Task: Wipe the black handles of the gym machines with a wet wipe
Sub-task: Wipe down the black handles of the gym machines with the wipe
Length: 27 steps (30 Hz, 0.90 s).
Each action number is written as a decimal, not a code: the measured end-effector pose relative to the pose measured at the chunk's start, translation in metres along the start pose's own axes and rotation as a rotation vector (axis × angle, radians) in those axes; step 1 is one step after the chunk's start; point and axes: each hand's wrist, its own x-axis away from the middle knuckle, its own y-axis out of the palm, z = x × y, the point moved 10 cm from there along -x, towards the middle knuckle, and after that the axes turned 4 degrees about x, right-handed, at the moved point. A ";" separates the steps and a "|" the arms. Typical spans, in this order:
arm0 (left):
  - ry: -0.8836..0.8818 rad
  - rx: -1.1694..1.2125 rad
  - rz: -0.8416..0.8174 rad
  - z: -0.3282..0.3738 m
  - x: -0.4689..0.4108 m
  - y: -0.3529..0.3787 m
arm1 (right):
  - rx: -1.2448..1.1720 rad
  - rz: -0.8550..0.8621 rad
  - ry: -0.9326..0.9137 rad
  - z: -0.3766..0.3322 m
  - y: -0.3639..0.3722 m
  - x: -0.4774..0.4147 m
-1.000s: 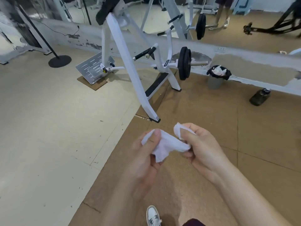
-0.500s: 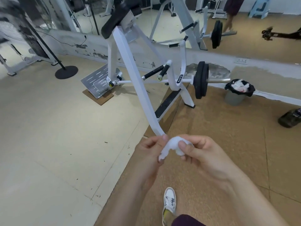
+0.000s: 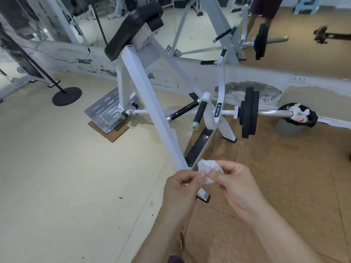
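A crumpled white wet wipe (image 3: 208,168) sits between both hands at chest height. My left hand (image 3: 180,190) pinches its near edge and my right hand (image 3: 237,185) pinches its right side. Ahead stands a white row machine (image 3: 150,95) with a black chest pad (image 3: 133,29). Two black handles stick out low on its lever arm: one long grip (image 3: 183,112) pointing left and a shorter grip (image 3: 199,112) angled down. A third black handle (image 3: 208,62) sits higher on the curved arm. The hands are well short of all the handles.
Black weight plates (image 3: 248,114) hang on the machine's chrome sleeve. A grey bin (image 3: 293,120) with a black liner and used wipes stands to the right by the mirror wall. A metal footplate (image 3: 108,112) lies left of the frame, and a round black stand base (image 3: 66,96) farther left.
I have come closer to the machine, so it looms larger. The wipe has been bunched from a loose spread sheet into a small wad between my fingers.
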 end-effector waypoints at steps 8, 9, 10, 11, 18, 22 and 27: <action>-0.097 0.005 -0.044 -0.011 -0.185 -0.017 | 0.159 0.293 0.085 0.005 -0.013 -0.157; -0.117 0.010 -0.057 -0.015 -0.204 -0.015 | 0.179 0.328 0.089 0.007 -0.018 -0.173; -0.134 -0.001 -0.075 -0.020 -0.222 -0.013 | 0.196 0.363 0.095 0.010 -0.023 -0.189; -0.145 -0.015 -0.096 -0.025 -0.239 -0.009 | 0.218 0.394 0.104 0.012 -0.028 -0.204; -0.086 -0.192 -0.073 -0.072 -0.340 0.014 | 0.525 0.473 -0.092 0.024 -0.049 -0.311; -0.047 -0.257 0.018 -0.096 -0.370 0.017 | 0.751 0.498 -0.187 0.045 -0.051 -0.343; -0.103 -0.163 0.080 -0.116 -0.376 0.015 | 0.968 0.396 -0.297 0.036 -0.038 -0.344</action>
